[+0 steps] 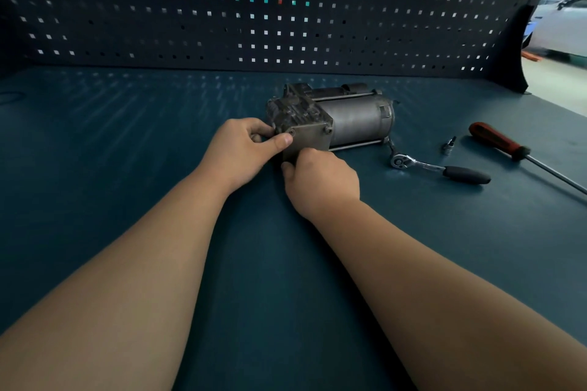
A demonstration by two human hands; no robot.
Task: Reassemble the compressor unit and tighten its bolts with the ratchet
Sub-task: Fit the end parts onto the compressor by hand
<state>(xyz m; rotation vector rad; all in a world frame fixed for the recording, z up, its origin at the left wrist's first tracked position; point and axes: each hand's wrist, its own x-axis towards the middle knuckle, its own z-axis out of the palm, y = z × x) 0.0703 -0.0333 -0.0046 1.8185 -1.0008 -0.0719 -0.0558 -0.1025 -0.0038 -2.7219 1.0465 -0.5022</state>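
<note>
At centre frame in the head view, the compressor unit (349,117) lies on its side on the desk (127,152). Its cylindrical body points toward the right of the frame and its square end block faces you. Your left hand (244,149) pinches the block's upper left corner between thumb and fingers. Your right hand (320,181) grips the block's lower edge, thumb at the bottom left corner; its fingers are hidden. One bolt (327,129) shows at the block's upper right corner. Right of the unit, the ratchet (438,167) lies flat on the desk, untouched, its head near the unit's far end. A small socket bit (448,145) stands just above it in the frame. A red-handled screwdriver (508,146) lies toward the right edge. A pegboard (222,9) fills the upper frame.
</note>
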